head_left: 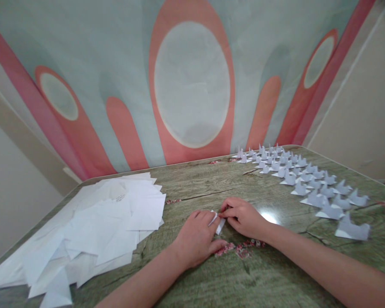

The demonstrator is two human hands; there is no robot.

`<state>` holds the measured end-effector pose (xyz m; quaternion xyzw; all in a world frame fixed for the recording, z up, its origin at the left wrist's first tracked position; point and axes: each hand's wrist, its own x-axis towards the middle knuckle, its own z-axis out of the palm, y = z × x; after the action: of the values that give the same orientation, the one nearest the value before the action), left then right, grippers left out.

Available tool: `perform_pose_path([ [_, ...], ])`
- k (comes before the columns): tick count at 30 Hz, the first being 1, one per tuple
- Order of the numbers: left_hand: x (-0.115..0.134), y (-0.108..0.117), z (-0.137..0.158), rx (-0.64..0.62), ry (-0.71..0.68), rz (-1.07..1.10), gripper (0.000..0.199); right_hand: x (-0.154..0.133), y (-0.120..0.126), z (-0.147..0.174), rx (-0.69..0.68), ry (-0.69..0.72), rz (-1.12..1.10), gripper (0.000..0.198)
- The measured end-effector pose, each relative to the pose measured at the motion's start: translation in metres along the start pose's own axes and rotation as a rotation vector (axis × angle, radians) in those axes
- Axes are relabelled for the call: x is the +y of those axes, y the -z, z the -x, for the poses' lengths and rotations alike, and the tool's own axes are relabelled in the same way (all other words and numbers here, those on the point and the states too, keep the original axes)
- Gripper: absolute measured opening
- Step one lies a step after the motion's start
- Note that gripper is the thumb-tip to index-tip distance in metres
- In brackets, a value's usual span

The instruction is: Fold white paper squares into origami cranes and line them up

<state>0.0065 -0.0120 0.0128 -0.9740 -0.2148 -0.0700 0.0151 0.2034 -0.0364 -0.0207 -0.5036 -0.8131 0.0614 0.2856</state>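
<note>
Between my two hands is a small white folded piece of paper [220,226], low over the wood-patterned table, its far part covered by fingers. My left hand [197,234] lies over its left side, fingers holding it down and the thumb stretched out on the tabletop. At the paper's upper right edge, the bent fingers of my right hand [242,217] pinch it with their tips close to my left fingers. How the paper is folded under the fingers is hidden.
A wide, loose pile of white paper sheets [93,226] covers the table's left side. On the right stand rows of several white folded paper birds [353,229]. The wood-patterned table [192,188] meets a wall hanging with coral shapes [192,85] at its far edge.
</note>
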Motion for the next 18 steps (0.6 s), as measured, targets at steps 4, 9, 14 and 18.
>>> perform_pose_path([
  [4, -0.006, 0.004, 0.000, -0.013, -0.038, 0.021, 0.051, -0.002, 0.003, -0.001, -0.035, 0.005, 0.038, 0.026],
  [9, -0.009, 0.006, 0.000, -0.019, -0.071, 0.034, 0.046, 0.000, 0.003, 0.000, -0.058, 0.049, 0.130, 0.024],
  [14, -0.006, 0.010, 0.000, -0.039, -0.073, 0.038, 0.044, -0.003, 0.004, -0.001, -0.096, 0.053, 0.218, 0.022],
  [18, -0.005, 0.016, 0.002, -0.098, -0.075, 0.049, 0.046, -0.006, 0.007, -0.002, -0.126, 0.041, 0.236, 0.023],
])
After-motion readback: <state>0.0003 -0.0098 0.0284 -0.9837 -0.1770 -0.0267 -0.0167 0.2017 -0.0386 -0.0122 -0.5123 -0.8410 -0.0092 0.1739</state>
